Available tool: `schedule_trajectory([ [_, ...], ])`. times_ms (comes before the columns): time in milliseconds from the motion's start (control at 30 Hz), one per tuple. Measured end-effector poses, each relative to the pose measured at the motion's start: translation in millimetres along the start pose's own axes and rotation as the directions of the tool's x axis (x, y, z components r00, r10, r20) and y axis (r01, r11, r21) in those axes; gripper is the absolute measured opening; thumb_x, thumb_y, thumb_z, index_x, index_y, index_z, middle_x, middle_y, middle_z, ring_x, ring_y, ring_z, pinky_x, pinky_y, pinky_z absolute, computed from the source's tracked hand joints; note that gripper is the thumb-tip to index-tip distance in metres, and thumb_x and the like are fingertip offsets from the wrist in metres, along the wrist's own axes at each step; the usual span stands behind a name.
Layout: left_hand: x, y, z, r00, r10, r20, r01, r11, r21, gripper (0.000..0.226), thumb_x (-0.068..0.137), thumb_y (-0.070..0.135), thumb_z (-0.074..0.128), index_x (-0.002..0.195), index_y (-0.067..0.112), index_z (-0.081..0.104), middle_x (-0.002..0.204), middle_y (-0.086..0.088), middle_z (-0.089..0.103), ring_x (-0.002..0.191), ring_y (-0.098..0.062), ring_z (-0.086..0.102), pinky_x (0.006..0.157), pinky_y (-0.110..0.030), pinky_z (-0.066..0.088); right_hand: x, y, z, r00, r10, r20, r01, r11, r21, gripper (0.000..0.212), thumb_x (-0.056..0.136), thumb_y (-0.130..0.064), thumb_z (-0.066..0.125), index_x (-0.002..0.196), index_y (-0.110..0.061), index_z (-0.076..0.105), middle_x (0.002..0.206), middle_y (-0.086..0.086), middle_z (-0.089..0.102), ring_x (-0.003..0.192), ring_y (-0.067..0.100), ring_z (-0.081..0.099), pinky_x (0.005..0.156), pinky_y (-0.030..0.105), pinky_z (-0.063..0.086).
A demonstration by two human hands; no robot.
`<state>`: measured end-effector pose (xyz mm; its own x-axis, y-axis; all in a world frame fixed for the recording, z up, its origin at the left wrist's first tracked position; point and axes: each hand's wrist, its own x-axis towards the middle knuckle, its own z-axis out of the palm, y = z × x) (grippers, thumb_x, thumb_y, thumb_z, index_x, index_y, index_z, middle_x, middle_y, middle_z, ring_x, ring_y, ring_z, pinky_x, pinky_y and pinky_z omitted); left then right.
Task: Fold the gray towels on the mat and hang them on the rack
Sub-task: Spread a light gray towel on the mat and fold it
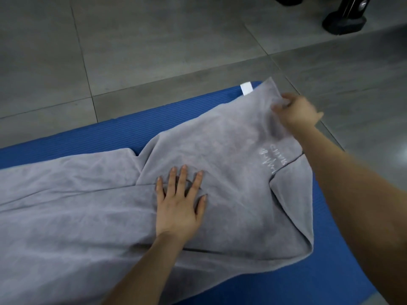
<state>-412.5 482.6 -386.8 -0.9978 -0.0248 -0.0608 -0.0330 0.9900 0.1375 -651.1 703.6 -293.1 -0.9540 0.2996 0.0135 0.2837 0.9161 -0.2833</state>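
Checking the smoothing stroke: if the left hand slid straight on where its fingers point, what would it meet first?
More gray towel: the left hand lies flat on it, fingers pointing away. Past the towel's far edge comes blue mat, then floor; nothing else seems in the way.

Left hand [179, 202] presses flat on gray towel [220, 142]; right hand [296, 111] pinches its far corner over blue mat [88, 137].

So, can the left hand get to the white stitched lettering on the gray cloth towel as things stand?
Probably yes: the left hand lies flat on the gray cloth towel, with only bare cloth between it and the white stitched lettering.
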Motion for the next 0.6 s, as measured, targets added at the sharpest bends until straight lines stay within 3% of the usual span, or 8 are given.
schedule_trajectory([
  [67,1.2,0.1,0.1,1.0,-0.005,0.004,0.005,1.0,0.002,0.057,0.094,0.053,0.022,0.146,0.03,0.026,0.153,-0.008,0.028,0.142,-0.031,0.023,0.11,-0.055,0.013,-17.5,13.3,2.5,0.993,-0.05,0.103,0.062,0.991,-0.117,0.049,0.084,-0.043,0.055,0.13,-0.028,0.05,0.122,0.015,0.058,0.117,0.035,0.049,0.102,0.043,0.025],
  [133,2.6,0.4,0.0,1.0,-0.011,0.02,0.011,1.0,-0.001,0.058,0.093,0.054,0.023,0.146,0.03,0.025,0.153,-0.008,0.027,0.142,-0.031,0.022,0.111,-0.055,0.013,-53.0,29.4,2.2,0.992,-0.104,0.072,0.113,0.984,-0.137,0.049,0.085,-0.041,0.056,0.131,-0.025,0.052,0.123,0.016,0.058,0.115,0.035,0.049,0.099,0.042,0.026],
  [200,2.5,0.4,-0.5,0.999,-0.02,0.049,0.02,1.0,0.007,0.059,0.093,0.055,0.017,0.147,0.031,0.019,0.155,-0.009,0.023,0.143,-0.031,0.018,0.111,-0.055,0.009,-101.8,50.3,5.8,0.973,-0.228,0.022,0.229,0.961,-0.155,0.044,0.084,-0.045,0.055,0.12,-0.022,0.062,0.112,0.013,0.064,0.103,0.036,0.056,0.096,0.045,0.03],
  [267,3.5,0.0,-4.3,0.995,-0.027,0.095,0.025,0.999,0.021,0.062,0.088,0.058,0.002,0.146,0.035,0.0,0.158,-0.008,0.008,0.145,-0.03,0.004,0.113,-0.054,-0.002,-152.8,72.7,13.3,0.94,-0.342,-0.021,0.329,0.918,-0.22,0.045,0.077,-0.051,0.056,0.106,-0.019,0.068,0.095,0.009,0.069,0.087,0.035,0.061,0.089,0.048,0.037],
  [367,8.7,0.9,-14.1,0.971,-0.026,0.238,0.011,0.998,0.066,0.066,0.08,0.062,-0.014,0.14,0.037,-0.023,0.157,-0.004,-0.017,0.143,-0.028,-0.017,0.113,-0.053,-0.013,-193.1,100.6,22.4,0.935,-0.353,-0.032,0.329,0.899,-0.29,0.036,0.071,-0.035,0.072,0.098,-0.011,0.069,0.076,0.01,0.067,0.069,0.033,0.061,0.078,0.047,0.04],
  [467,-10.3,6.1,-29.4,0.973,-0.025,0.229,0.019,0.999,0.029,0.074,0.078,0.063,-0.014,0.147,0.036,-0.007,0.158,-0.009,-0.005,0.145,-0.03,-0.007,0.114,-0.051,-0.01,-198.4,120.9,26.0,0.924,-0.372,-0.089,0.332,0.896,-0.294,0.015,0.074,-0.014,0.059,0.081,-0.008,0.071,0.064,0.007,0.064,0.055,0.028,0.056,0.074,0.04,0.036],
  [533,-39.7,13.3,-39.6,0.991,0.005,0.136,-0.002,1.0,-0.023,0.076,0.085,0.06,-0.007,0.148,0.028,0.023,0.153,-0.019,0.024,0.141,-0.036,0.02,0.114,-0.048,0.002,-200.3,127.1,25.4,0.906,-0.416,-0.083,0.377,0.879,-0.292,0.014,0.072,-0.008,0.056,0.068,-0.01,0.07,0.061,0.004,0.062,0.051,0.026,0.053,0.072,0.036,0.029],
  [600,-72.1,15.3,-41.5,0.993,0.086,0.086,-0.08,0.994,-0.068,0.07,0.096,0.055,0.004,0.134,0.02,0.051,0.134,-0.021,0.051,0.124,-0.038,0.048,0.107,-0.047,0.018,-203.0,126.7,16.3,0.924,-0.364,-0.117,0.334,0.917,-0.219,0.023,0.075,-0.01,0.046,0.06,-0.011,0.063,0.053,0.002,0.055,0.046,0.024,0.045,0.068,0.034,0.028],
])
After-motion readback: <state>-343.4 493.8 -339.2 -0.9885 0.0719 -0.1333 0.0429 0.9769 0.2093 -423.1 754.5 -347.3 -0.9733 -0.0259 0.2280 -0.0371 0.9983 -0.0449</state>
